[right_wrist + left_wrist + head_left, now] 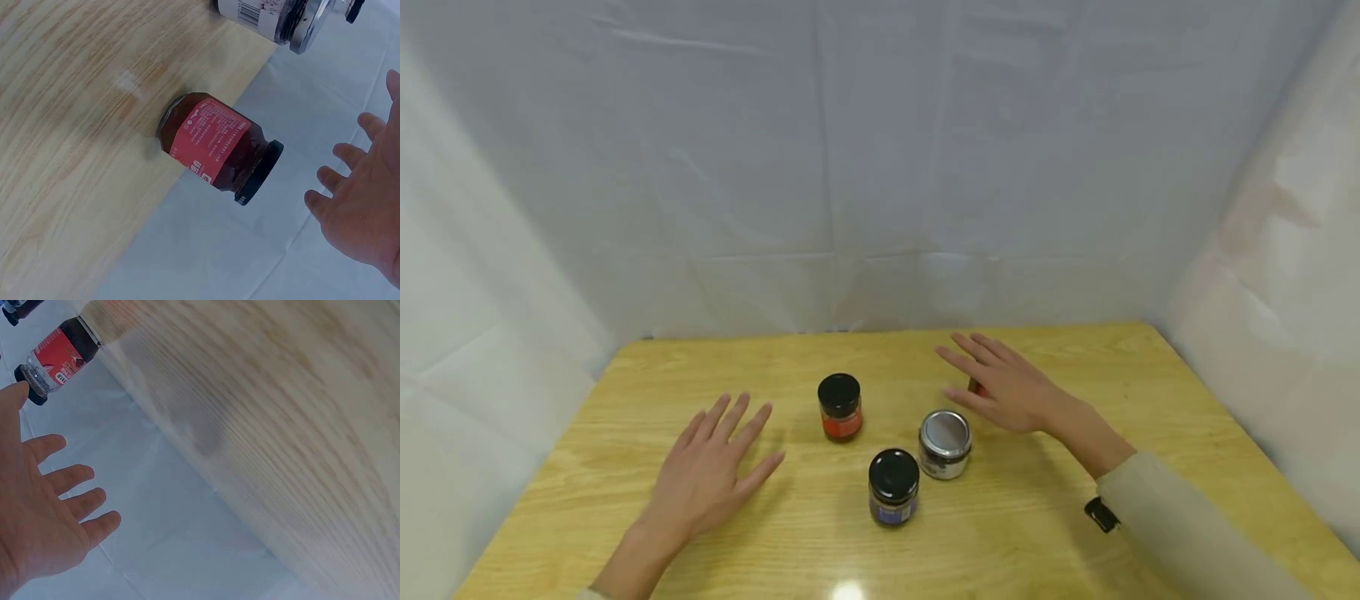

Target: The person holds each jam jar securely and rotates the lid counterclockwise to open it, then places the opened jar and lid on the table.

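Observation:
My left hand [703, 471] hovers over the table's left side, fingers spread, holding nothing. To its right stands a black-lidded jar with a red label [840, 417], which also appears as a red-labelled jar [59, 356] in the left wrist view. On the right, my right hand [1011, 387] is held above a strawberry jam jar [209, 140], its fingers extended and apart from the glass. That hand hides most of this jar in the head view. Between the hands, nearer the front, are a silver-lidded jar [945, 446] and a black-lidded jar with a purple label [893, 492].
All the jars stand upright on a light wooden table [760, 558]. A white sheet [880, 167] hangs behind the table, with more sheeting at both sides. A black clip-like piece [1102, 515] sits at the right sleeve.

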### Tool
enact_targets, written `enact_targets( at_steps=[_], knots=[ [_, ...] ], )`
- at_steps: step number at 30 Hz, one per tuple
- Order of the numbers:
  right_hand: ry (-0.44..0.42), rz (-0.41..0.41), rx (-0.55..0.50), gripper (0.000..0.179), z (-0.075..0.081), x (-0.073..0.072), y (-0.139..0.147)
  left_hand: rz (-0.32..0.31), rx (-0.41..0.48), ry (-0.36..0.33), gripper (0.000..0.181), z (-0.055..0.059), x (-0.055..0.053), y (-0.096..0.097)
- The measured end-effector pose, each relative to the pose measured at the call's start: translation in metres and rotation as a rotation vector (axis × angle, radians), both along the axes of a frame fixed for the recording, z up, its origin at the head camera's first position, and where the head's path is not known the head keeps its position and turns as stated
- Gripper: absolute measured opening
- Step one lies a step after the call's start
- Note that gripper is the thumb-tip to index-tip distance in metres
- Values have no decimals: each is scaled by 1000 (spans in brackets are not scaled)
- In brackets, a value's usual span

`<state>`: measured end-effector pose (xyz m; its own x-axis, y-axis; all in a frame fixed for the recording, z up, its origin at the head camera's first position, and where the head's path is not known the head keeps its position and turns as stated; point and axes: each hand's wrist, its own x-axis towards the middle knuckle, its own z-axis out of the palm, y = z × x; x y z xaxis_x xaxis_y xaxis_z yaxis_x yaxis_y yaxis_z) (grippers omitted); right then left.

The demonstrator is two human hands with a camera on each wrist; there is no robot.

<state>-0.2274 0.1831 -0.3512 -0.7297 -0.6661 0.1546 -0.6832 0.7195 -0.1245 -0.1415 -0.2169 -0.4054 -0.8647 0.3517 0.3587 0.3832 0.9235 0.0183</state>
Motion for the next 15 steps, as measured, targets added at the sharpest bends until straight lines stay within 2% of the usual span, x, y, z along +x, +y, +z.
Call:
enact_targets(
  at_steps=[10, 15],
  knots=[
    [-96, 32, 26, 64, 5, -10, -18, 25, 25, -49, 65, -1, 2, 1],
    [-78, 57, 41, 64, 8, -15, -27, 24, 42, -49, 64, -3, 1, 1]
  ],
)
